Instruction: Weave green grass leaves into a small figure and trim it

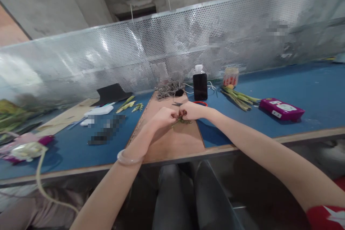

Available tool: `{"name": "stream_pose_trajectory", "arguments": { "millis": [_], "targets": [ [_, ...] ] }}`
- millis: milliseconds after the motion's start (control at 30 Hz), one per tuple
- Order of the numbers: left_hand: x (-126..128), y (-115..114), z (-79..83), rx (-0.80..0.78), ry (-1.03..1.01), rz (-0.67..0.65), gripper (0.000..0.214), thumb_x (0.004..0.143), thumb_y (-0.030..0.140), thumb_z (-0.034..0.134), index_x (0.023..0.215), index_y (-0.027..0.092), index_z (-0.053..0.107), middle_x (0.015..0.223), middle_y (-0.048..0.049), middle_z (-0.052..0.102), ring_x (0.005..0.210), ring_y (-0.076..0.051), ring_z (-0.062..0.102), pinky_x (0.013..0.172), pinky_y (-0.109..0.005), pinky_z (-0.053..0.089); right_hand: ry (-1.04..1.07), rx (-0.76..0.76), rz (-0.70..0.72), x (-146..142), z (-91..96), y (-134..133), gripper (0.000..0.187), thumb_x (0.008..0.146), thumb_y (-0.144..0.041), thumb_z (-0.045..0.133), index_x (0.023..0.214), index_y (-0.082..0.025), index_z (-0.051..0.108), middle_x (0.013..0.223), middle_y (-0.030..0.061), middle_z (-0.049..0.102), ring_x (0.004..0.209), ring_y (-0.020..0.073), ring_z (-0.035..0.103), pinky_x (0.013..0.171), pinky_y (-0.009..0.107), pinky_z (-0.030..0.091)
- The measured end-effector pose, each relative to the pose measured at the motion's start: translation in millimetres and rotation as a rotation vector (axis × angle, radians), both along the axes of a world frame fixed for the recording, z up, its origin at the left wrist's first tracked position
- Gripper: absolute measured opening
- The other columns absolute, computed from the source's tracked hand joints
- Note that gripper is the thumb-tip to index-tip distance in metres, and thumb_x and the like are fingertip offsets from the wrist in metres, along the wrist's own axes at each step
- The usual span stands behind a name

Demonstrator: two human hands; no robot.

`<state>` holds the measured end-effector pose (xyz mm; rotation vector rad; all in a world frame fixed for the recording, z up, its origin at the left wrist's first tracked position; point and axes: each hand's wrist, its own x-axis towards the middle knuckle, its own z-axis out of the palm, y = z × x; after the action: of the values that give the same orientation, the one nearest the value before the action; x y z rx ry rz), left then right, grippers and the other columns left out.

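Observation:
My left hand and my right hand meet above a brown board, their fingers pinched together. Between them is a small bunch of green plant strips, partly hidden by the fingers; its exact form cannot be made out. A white bangle circles my left wrist. Just beyond my right hand lies a pair of scissors with red handles, its dark blades pointing left. Farther back on the board is a tangled heap of grey cord.
Behind stands a perforated metal panel. A black phone leans on a bottle, near a jar, green stalks and a purple box. Leaf scraps and a black sheet lie left.

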<state>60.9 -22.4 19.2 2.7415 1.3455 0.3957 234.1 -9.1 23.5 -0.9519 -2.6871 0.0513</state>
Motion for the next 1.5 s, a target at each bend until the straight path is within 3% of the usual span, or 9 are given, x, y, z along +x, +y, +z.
{"name": "stream_pose_trajectory", "arguments": {
  "millis": [333, 867, 1167, 1367, 1433, 1500],
  "targets": [
    [2.7, 4.3, -4.1, 0.128, 0.180, 0.046, 0.019, 0.064, 0.024, 0.047, 0.066, 0.018, 0.065, 0.067, -0.0060, 0.066, 0.060, -0.015, 0.054, 0.052, -0.024, 0.030, -0.075, 0.021, 0.003, 1.5, -1.2, 2.5, 0.015, 0.058, -0.012, 0.050, 0.067, -0.011, 0.062, 0.068, 0.0050, 0.063, 0.057, 0.0108, 0.049, 0.055, 0.020, 0.035],
    [3.4, 8.0, -6.1, 0.152, 0.259, 0.039, 0.022, 0.067, 0.027, 0.046, 0.071, 0.019, 0.067, 0.073, -0.0072, 0.067, 0.065, -0.018, 0.057, 0.056, -0.025, 0.035, -0.263, 0.104, 0.110, 1.7, -1.0, 5.6, 0.014, 0.060, -0.007, 0.047, 0.065, -0.011, 0.059, 0.076, 0.0080, 0.059, 0.065, 0.0137, 0.048, 0.061, 0.024, 0.036],
    [4.3, 4.2, -3.0, 0.156, 0.266, 0.054, 0.023, 0.069, 0.027, 0.045, 0.068, 0.019, 0.066, 0.072, -0.0068, 0.067, 0.064, -0.017, 0.057, 0.056, -0.024, 0.036, -0.257, 0.099, 0.139, 1.6, -5.5, 11.8, 0.010, 0.060, -0.007, 0.049, 0.064, -0.011, 0.058, 0.077, 0.0086, 0.057, 0.070, 0.0148, 0.048, 0.064, 0.025, 0.037],
    [-4.1, 5.5, -1.1, 0.049, 0.138, 0.053, 0.022, 0.072, 0.032, 0.049, 0.078, 0.019, 0.065, 0.083, -0.0049, 0.067, 0.078, -0.018, 0.059, 0.067, -0.023, 0.040, -0.243, 0.086, 0.086, 3.5, -5.8, 11.0, 0.013, 0.059, -0.006, 0.048, 0.065, -0.009, 0.059, 0.078, 0.0098, 0.057, 0.067, 0.0145, 0.049, 0.062, 0.025, 0.037],
    [-11.9, 0.2, 13.7, 0.029, -0.022, 0.052, 0.023, 0.073, 0.032, 0.051, 0.089, 0.020, 0.063, 0.093, -0.0027, 0.065, 0.086, -0.018, 0.058, 0.073, -0.024, 0.041, -0.223, 0.066, 0.062, 4.0, -5.0, 9.4, 0.013, 0.060, -0.006, 0.047, 0.065, -0.010, 0.059, 0.077, 0.0100, 0.058, 0.065, 0.0143, 0.049, 0.060, 0.024, 0.037],
    [-22.4, -13.8, 40.3, 0.068, -0.318, 0.134, 0.027, 0.077, 0.029, 0.048, 0.100, 0.019, 0.058, 0.098, -0.0021, 0.064, 0.085, -0.016, 0.058, 0.075, -0.025, 0.043, -0.211, 0.041, 0.047, 4.1, -4.2, 8.0, 0.013, 0.060, -0.006, 0.047, 0.064, -0.010, 0.058, 0.073, 0.0087, 0.059, 0.062, 0.0132, 0.049, 0.057, 0.023, 0.037]
  ]
}}
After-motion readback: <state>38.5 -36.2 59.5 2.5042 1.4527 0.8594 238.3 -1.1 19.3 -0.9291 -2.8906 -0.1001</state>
